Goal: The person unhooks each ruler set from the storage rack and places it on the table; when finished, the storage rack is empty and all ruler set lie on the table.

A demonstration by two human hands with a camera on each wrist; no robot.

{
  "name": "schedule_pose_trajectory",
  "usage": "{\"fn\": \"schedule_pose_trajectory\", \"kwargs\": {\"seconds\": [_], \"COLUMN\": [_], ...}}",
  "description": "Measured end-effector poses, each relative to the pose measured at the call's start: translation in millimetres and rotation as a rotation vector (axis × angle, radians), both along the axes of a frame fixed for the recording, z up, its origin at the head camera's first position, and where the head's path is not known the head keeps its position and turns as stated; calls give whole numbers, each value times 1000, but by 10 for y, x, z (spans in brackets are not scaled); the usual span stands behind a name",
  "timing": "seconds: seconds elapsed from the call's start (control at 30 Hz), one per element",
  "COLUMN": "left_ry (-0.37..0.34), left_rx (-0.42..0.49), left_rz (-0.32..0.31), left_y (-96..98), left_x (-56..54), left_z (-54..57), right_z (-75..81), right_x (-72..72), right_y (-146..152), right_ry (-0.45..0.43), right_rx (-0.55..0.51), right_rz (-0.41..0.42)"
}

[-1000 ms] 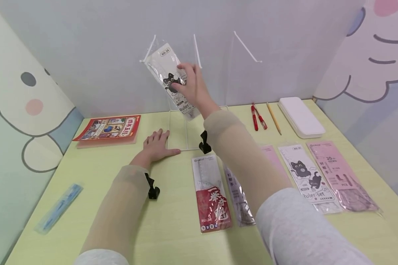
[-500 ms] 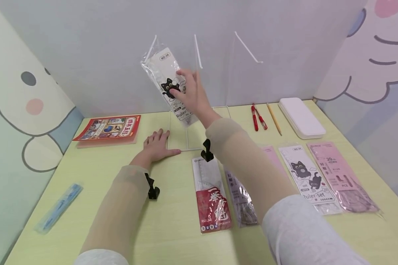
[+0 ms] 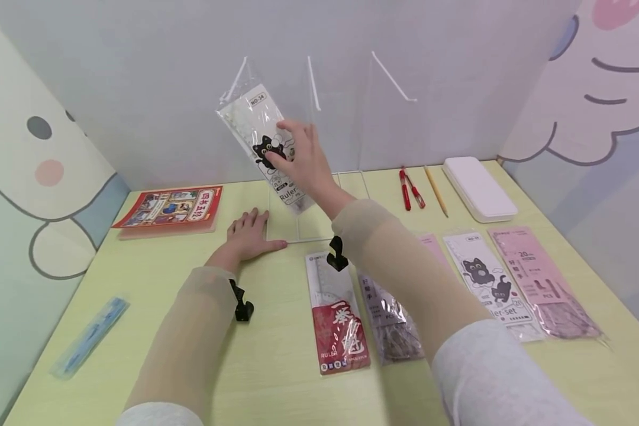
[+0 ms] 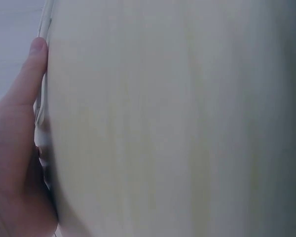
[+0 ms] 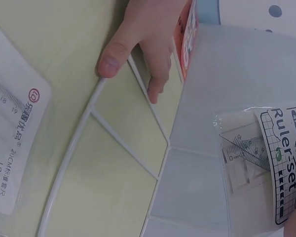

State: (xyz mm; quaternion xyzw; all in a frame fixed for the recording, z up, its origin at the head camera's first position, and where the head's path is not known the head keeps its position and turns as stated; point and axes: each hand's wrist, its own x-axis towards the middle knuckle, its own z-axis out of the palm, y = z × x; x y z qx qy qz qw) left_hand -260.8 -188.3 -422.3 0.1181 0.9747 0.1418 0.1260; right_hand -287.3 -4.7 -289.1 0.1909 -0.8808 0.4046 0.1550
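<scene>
My right hand (image 3: 310, 160) pinches a clear-bagged ruler set (image 3: 252, 121) with a white card and black cat print, thumb in front. The bag is tilted, its top beside the left prong (image 3: 236, 80) of a white wire rack (image 3: 313, 83). Whether the prong passes through the bag's hole I cannot tell. In the right wrist view, the lower end of the ruler set (image 5: 246, 163) shows clear rulers. My left hand (image 3: 247, 236) rests flat on the table with fingers spread, the thumb touching the rack's base wire (image 5: 71, 143).
A red book (image 3: 170, 207) lies at back left, a blue packet (image 3: 90, 337) at left. Bagged ruler sets lie in front: red (image 3: 341, 331), purple (image 3: 386, 307), cat-printed (image 3: 481, 272), pink (image 3: 538, 266). Red pens (image 3: 405, 189), a pencil (image 3: 436, 190) and a white case (image 3: 479, 189) stand back right.
My right hand and the cat ruler set have moved down and slightly left, the bag's top dropping lower beside the left prong. The left hand stays in place on the table.
</scene>
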Motion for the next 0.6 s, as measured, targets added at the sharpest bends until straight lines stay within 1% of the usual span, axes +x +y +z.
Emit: {"fn": "schedule_pose_trajectory", "kwargs": {"seconds": [0.27,0.4,0.6], "left_ry": [-7,-11,-16], "left_rx": [0,-4,2], "left_rz": [0,5,1], "left_y": [-9,-19,-5], "left_x": [-1,-2,-6], "left_z": [-16,-23,-27], "right_z": [-2,15,46], "right_x": [99,150,219], "right_y": [39,66,109], "right_ry": [59,64,78], "right_rx": [0,17,8], "right_rz": [9,1,39]}}
